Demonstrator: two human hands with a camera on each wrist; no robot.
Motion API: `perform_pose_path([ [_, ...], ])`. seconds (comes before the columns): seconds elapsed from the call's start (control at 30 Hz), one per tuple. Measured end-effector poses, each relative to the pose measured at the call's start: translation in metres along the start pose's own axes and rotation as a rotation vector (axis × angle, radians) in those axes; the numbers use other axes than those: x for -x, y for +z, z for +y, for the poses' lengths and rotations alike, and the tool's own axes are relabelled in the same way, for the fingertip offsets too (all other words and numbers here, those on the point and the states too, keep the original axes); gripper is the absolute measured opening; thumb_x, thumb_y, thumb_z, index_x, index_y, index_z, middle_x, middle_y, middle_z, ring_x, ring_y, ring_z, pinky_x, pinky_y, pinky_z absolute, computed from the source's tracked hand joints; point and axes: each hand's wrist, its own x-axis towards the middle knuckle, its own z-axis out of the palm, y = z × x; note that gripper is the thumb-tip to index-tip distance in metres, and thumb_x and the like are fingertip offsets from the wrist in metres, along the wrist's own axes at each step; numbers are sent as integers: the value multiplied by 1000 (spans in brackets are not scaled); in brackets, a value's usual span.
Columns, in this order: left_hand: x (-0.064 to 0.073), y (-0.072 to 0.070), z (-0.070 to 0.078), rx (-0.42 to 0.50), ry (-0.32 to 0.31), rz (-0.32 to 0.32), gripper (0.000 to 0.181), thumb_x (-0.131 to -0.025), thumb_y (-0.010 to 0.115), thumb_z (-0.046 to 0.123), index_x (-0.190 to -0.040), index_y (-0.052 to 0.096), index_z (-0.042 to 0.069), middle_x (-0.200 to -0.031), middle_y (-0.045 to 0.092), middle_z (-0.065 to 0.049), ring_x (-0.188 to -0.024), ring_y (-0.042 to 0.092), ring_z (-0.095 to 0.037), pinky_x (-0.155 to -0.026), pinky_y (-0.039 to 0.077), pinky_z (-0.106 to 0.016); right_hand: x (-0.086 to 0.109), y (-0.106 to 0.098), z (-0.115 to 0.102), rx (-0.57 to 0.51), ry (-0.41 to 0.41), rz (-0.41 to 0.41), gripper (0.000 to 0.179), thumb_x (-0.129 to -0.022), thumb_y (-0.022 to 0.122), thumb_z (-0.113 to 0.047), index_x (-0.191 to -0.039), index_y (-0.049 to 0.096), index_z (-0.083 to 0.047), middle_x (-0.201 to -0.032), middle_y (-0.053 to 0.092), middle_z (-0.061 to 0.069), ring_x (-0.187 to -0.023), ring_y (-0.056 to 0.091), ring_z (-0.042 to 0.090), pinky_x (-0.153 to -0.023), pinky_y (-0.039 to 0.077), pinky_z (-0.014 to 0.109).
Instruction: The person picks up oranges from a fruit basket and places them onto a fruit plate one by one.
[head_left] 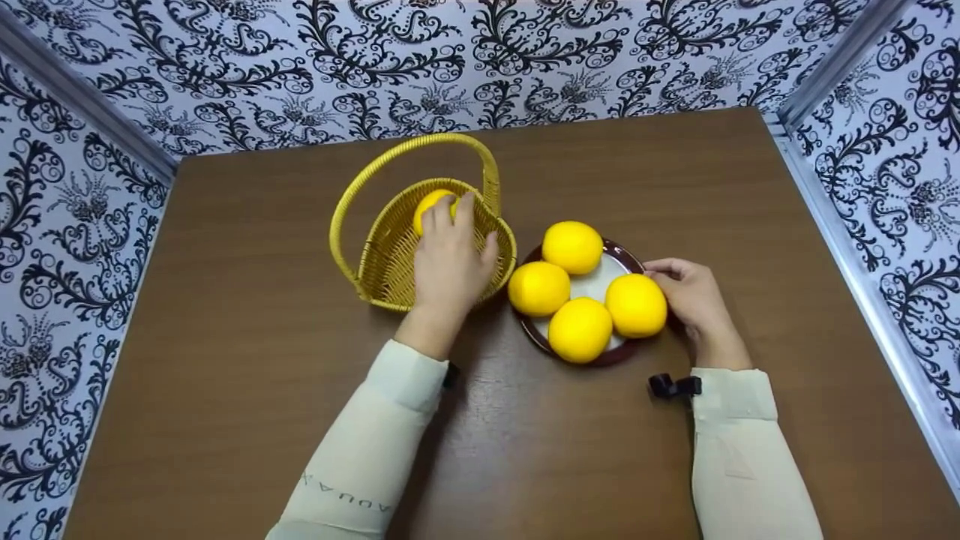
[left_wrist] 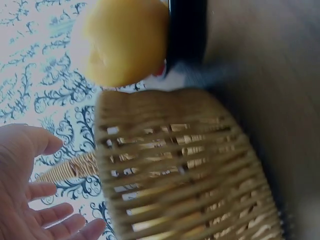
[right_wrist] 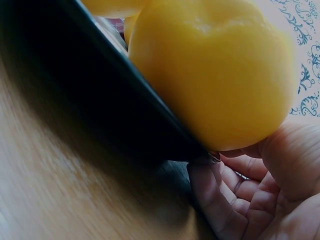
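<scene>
My left hand (head_left: 450, 266) reaches over the yellow wicker basket (head_left: 391, 271), its fingertips by a round yellow fruit (head_left: 429, 210) inside. In the left wrist view the left hand (left_wrist: 37, 187) shows spread, loosely bent fingers with nothing between them, beside the basket wall (left_wrist: 170, 170). With thumb and fingers my right hand (head_left: 699, 300) pinches the right edge of a white plate (head_left: 596, 283) with a dark brown rim. Several round yellow fruits (head_left: 580, 330) lie on that plate. Close to the right thumb sits one large yellow fruit (right_wrist: 215, 75), seen in the right wrist view.
The basket's tall arched handle (head_left: 405, 150) rises above its left and back sides. Basket and plate stand side by side on a brown wooden table (head_left: 247, 360). Patterned walls (head_left: 525, 67) border the table at the back and sides.
</scene>
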Motion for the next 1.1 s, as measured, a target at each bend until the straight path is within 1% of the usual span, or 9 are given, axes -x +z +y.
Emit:
perform_pose_path([
  [0.2, -10, 0, -12, -33, -55, -52, 64, -96, 68, 38, -150, 49, 8, -145, 52, -21, -134, 50, -40, -92, 58, -53, 0, 0, 0, 6, 3, 0, 40, -104, 61, -28, -133, 67, -1, -119, 65, 2, -107, 57, 15, -87, 50, 17],
  [0.33, -17, 2, -20, -26, -108, -107, 65, -97, 67, 40, -151, 48, 9, -148, 49, -20, -137, 47, -39, -94, 57, -55, 0, 0, 0, 13, 7, 3, 39, -104, 60, -28, -133, 68, -2, -119, 65, 3, -108, 57, 16, -89, 49, 18],
  [0.5, -27, 7, -30, -3, -169, -169, 69, -96, 68, 41, -154, 45, 10, -150, 46, -20, -139, 44, -39, -92, 57, -55, 0, 0, 0, 12, 4, 4, 39, -104, 60, -27, -133, 68, -1, -118, 65, 2, -109, 57, 16, -90, 48, 18],
  [0.63, -32, 10, -37, -2, -201, -213, 72, -96, 68, 43, -154, 43, 10, -151, 44, -21, -140, 42, -39, -90, 59, -55, 0, 0, 1, 6, -4, 5, 40, -104, 61, -28, -133, 68, -1, -115, 65, -1, -108, 57, 15, -88, 49, 17],
  [0.83, -40, 9, -41, 19, -235, -291, 75, -95, 68, 46, -155, 40, 11, -154, 39, -21, -143, 37, -40, -95, 56, -58, 0, -1, 2, -17, -3, -2, 40, -104, 61, -28, -133, 67, -1, -113, 64, -5, -108, 57, 14, -88, 50, 16],
  [1.0, -50, 8, -41, 36, -248, -343, 73, -95, 68, 45, -155, 41, 12, -153, 39, -21, -143, 37, -39, -97, 56, -58, 0, -1, 2, -17, 9, -5, 40, -105, 60, -28, -134, 67, -1, -117, 63, -2, -110, 56, 15, -89, 49, 17],
  [1.1, -56, 5, -41, 27, -250, -379, 72, -95, 69, 43, -154, 42, 13, -153, 38, -20, -142, 37, -39, -98, 55, -57, 0, 0, 1, -17, 20, -6, 39, -105, 59, -27, -134, 66, -2, -120, 63, 1, -112, 55, 16, -91, 48, 18],
])
